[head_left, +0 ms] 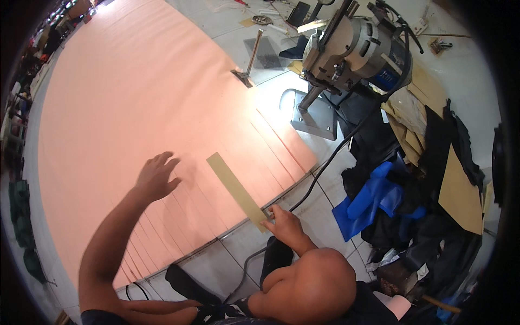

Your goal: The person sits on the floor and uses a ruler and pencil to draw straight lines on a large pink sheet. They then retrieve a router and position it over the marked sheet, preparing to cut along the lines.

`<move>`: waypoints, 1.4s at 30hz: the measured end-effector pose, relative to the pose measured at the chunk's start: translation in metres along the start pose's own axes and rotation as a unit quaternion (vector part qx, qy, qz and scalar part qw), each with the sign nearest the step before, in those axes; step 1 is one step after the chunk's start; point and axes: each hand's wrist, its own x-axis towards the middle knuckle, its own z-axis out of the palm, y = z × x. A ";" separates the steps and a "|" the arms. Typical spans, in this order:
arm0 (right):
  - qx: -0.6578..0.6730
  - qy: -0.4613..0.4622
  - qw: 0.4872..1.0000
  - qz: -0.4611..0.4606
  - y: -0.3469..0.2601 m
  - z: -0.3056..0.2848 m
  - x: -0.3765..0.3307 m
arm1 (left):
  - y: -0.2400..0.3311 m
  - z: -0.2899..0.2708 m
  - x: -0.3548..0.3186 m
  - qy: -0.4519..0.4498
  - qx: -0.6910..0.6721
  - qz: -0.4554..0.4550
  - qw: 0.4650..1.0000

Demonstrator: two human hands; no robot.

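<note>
A large pink sheet (130, 103) lies spread in front of me, with several thin parallel lines running across its near part. My left hand (157, 176) is over the sheet, fingers apart, holding nothing. Near the sheet's front edge my right hand (287, 230) pinches the near end of a long tan strip (233, 184), thumb on top. The strip lies slantwise on the sheet, its far end toward the middle. Something small and dark shows by the right fingertips, too small to name.
An upright fabric cutting machine (352, 59) stands beyond the sheet's right edge, its black cable (319, 173) trailing toward me. A metal clamp (242, 78) sits on that edge. At right lie blue scraps (374, 195), dark cloth (374, 119) and brown card (460, 189) on the tiled floor (319, 208).
</note>
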 end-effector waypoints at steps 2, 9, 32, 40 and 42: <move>-0.005 -0.014 1.000 0.013 0.002 0.005 0.002 | -0.023 -0.022 -0.028 -0.060 0.040 -0.015 0.997; -0.014 -0.063 0.997 0.034 0.008 0.006 -0.006 | -0.070 -0.003 -0.107 -0.131 -0.045 -0.122 0.983; 0.031 -0.005 0.994 -0.105 0.002 -0.013 -0.018 | -0.062 0.037 -0.104 -0.156 -0.069 -0.108 0.979; 0.027 0.034 0.989 -0.145 0.010 -0.057 -0.010 | -0.058 0.012 -0.058 -0.116 -0.025 0.000 0.993; -0.003 0.003 0.989 -0.148 0.002 -0.090 -0.012 | -0.038 -0.009 -0.025 -0.120 -0.036 -0.003 0.992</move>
